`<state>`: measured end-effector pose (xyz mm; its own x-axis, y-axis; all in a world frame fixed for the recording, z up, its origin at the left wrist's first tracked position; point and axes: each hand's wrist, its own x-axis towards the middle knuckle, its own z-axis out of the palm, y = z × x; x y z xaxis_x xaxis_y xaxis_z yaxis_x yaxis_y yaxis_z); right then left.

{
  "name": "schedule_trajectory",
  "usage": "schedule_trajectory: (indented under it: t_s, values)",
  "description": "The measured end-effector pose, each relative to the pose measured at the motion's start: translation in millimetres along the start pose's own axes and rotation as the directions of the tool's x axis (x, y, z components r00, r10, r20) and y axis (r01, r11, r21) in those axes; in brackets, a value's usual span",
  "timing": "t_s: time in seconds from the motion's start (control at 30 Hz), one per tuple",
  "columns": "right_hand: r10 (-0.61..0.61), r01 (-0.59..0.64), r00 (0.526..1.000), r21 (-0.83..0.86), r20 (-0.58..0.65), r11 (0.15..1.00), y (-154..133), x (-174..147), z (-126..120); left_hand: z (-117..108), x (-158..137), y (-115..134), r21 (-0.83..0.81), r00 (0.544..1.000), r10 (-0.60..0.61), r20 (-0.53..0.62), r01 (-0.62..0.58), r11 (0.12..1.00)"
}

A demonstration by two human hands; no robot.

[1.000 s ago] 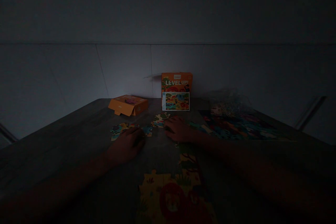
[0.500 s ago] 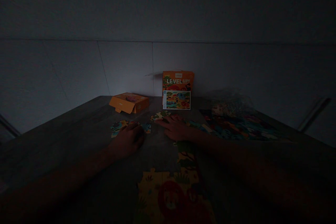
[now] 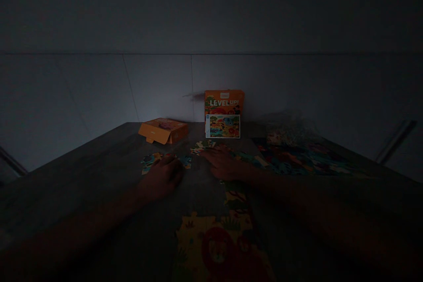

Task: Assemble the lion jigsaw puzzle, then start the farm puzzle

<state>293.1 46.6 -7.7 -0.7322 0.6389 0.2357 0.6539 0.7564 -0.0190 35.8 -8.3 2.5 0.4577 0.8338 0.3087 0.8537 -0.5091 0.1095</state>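
Observation:
In dim light, my left hand (image 3: 161,176) rests on the table with its fingers curled down, at the near edge of a group of puzzle pieces (image 3: 148,158). What lies under those fingers is hidden. My right hand (image 3: 224,165) lies low with fingers stretched out, touching the near side of another small group of pieces (image 3: 200,146). Closest to me is a joined puzzle section (image 3: 191,246) with a red-maned lion on yellow ground. A narrow strip of joined pieces (image 3: 236,196) with a tree runs up from its right side, towards my right forearm.
An orange "LEVEL UP!" box (image 3: 224,102) stands by the wall, a picture card (image 3: 223,126) leaning on it. An opened orange box (image 3: 163,130) lies to the left. At the right are many colourful pieces (image 3: 304,158) and a crumpled clear plastic bag (image 3: 291,130).
My right hand has shifted slightly right and nearer to me, showing more of the pieces at its fingertips. My left hand has stayed nearly still. The whole view has shifted slightly.

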Motion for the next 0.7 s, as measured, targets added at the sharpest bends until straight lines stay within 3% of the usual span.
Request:
schedule_trajectory:
  t_s: [0.2,0.4,0.7]
  values:
    - [-0.017,0.018,1.0,-0.074,0.011,0.997,-3,-1,-14,1,0,1,-0.02,1.0,-0.008,-0.015,0.007,1.0]
    - [-0.019,0.02,0.999,-0.013,0.037,1.0,0,-1,-4,0,1,2,-0.009,1.0,-0.014,-0.01,0.013,1.0]
    - [0.082,-0.076,0.996,-0.143,0.032,0.987,-12,40,-8,0,2,2,0.014,1.0,0.004,-0.014,-0.004,1.0]
